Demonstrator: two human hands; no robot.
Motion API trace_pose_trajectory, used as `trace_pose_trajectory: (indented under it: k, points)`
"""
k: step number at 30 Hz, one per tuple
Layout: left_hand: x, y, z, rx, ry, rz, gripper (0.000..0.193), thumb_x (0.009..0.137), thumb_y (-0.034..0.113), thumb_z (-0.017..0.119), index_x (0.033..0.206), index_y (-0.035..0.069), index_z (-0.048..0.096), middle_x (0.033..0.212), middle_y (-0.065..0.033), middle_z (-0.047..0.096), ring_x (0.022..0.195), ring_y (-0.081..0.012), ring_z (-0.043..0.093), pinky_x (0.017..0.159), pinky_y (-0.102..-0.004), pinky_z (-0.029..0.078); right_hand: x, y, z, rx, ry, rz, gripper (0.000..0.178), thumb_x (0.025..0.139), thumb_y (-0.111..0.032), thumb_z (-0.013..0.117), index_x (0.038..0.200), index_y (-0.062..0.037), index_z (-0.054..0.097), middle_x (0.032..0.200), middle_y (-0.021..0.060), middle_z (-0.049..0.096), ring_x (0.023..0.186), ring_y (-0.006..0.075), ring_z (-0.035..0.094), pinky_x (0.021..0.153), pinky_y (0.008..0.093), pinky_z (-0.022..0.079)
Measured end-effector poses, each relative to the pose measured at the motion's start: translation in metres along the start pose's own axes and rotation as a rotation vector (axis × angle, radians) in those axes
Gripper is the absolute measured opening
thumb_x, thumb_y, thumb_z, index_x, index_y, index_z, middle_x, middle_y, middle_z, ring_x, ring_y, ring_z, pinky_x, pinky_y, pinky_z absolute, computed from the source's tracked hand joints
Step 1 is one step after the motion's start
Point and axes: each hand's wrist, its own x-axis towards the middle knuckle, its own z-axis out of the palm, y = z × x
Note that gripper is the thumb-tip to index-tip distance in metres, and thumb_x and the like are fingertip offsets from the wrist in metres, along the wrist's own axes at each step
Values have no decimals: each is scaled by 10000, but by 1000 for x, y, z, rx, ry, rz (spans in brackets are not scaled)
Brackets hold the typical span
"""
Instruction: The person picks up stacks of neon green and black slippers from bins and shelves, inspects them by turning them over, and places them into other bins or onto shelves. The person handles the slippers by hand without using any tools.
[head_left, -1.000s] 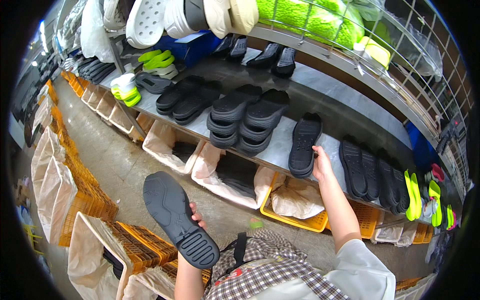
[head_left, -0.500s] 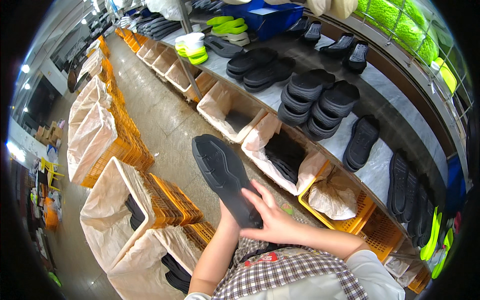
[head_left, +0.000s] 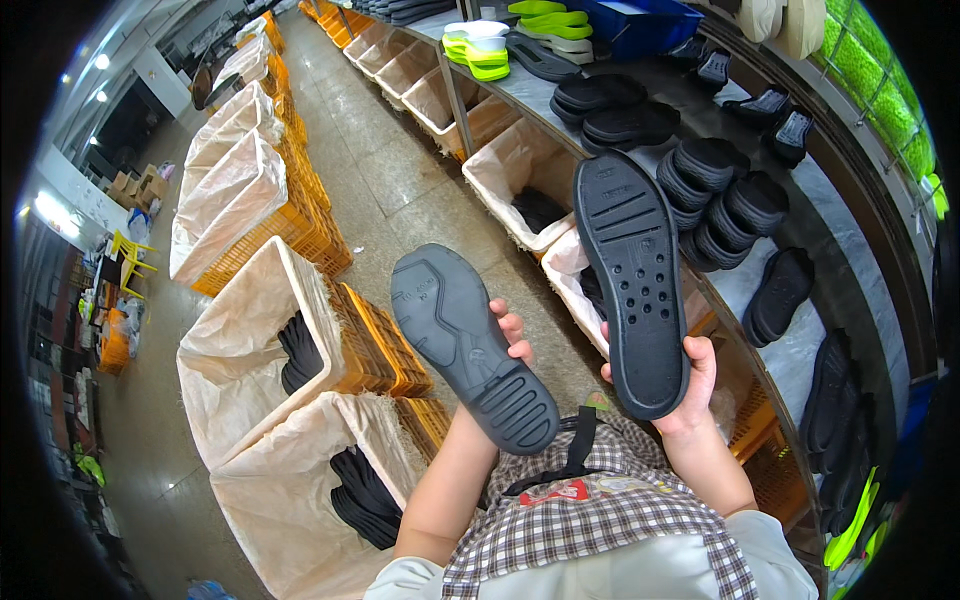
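My left hand [head_left: 508, 330] grips a dark grey-black shoe sole [head_left: 455, 335], its grooved tread face toward me. Its fingertips curl over the right edge, and the rest of the hand is behind the sole. Held higher and to the right is another black sole [head_left: 632, 270], with my right hand [head_left: 692, 392] closed round its lower end. This one shows a face with a cluster of small holes and cross ribs. The two soles are apart, both tilted up over the aisle between bins and shelf.
On the left stand lined orange crates [head_left: 300, 210], the nearer ones holding black soles [head_left: 365, 495]. A marble-topped shelf [head_left: 725, 290] on the right carries stacked black soles [head_left: 735, 205] and neon-yellow pieces [head_left: 480, 55]. Lined bins [head_left: 500, 190] sit beneath it.
Earlier both hands were together at what looked like one sole. Now my right hand has drawn away to the right with a second sole. The view has shifted, moving the surroundings rightward.
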Motion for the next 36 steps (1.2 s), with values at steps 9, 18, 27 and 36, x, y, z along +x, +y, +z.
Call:
trace_pose_trajectory:
  k: [9, 18, 27, 36]
  points:
    - [-3, 1, 2, 169, 16, 62, 385, 947, 337, 490, 1235, 83, 457, 1205, -105, 518, 1103, -243, 516, 901, -407, 469, 0, 15, -5, -293, -71, -41, 877, 708, -257, 639, 1459, -99, 212, 1235, 190, 511, 1027, 288, 599, 769, 401, 560]
    - [-5, -52, -6, 999, 676, 428, 651, 935, 209, 549, 1449, 160, 151, 1287, -147, 460, 1152, -256, 509, 933, -373, 471, -14, 45, -4, -1954, -333, -301, 997, 667, -408, 792, 1394, 27, 265, 1407, 277, 249, 1301, 429, 278, 1073, 485, 277]
    - [5, -103, 2, 1736, 253, 69, 889, 845, 124, 665, 1495, 115, 59, 1492, -142, 234, 1348, -266, 298, 1067, -426, 289, -63, -21, -49, -967, 242, -350, 892, 657, 104, 505, 1469, -49, 171, 1423, 141, 351, 1264, 253, 421, 1040, 326, 349]
    - [6, -81, -16, 1438, 654, -60, 382, 891, 57, 556, 1255, 64, 439, 1137, -96, 548, 965, -169, 569, 801, -275, 458, -141, -197, -136, -715, 947, -809, 770, 699, 77, 413, 1442, -52, 256, 1314, 149, 475, 1143, 269, 506, 952, 343, 431]
